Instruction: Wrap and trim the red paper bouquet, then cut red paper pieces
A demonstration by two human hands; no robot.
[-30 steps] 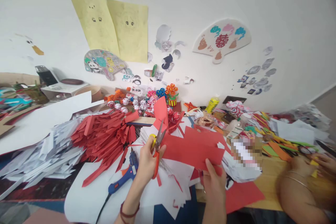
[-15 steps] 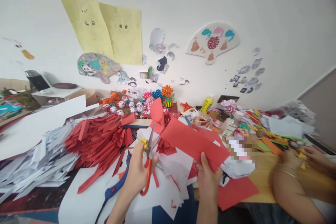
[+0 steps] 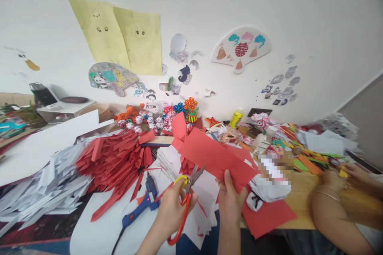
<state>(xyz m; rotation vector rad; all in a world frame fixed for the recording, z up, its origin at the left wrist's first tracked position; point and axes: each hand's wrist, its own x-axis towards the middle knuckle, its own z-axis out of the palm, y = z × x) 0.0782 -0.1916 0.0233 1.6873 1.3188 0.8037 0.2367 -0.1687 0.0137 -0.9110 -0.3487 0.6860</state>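
My left hand (image 3: pixel 176 203) is wrapped round the scissors (image 3: pixel 186 203), which have one yellow and one orange-red handle. Their blades are parted and point up and right, near the lower edge of a red paper sheet (image 3: pixel 215 155). That sheet is pinched in my right hand (image 3: pixel 231 195), thumb on top, and is held up at a slant. Whether the blades touch the paper, I cannot tell. A blue glue gun (image 3: pixel 140 207) lies on white paper just left of my left hand. Another red sheet (image 3: pixel 266 217) rests on the table below my right hand.
Heaps of folded red strips (image 3: pixel 113 163) and white strips (image 3: pixel 44 191) cover the left side. Paper flowers (image 3: pixel 190 105) and a yellow bottle (image 3: pixel 236 117) stand by the wall. At right, a co-worker's hands (image 3: pixel 341 177) hold a small yellow piece.
My left hand has brought the scissors right and down, closer to the red sheet, and the blades now point rightward. The red sheet has shifted slightly left. The glue gun is less covered.
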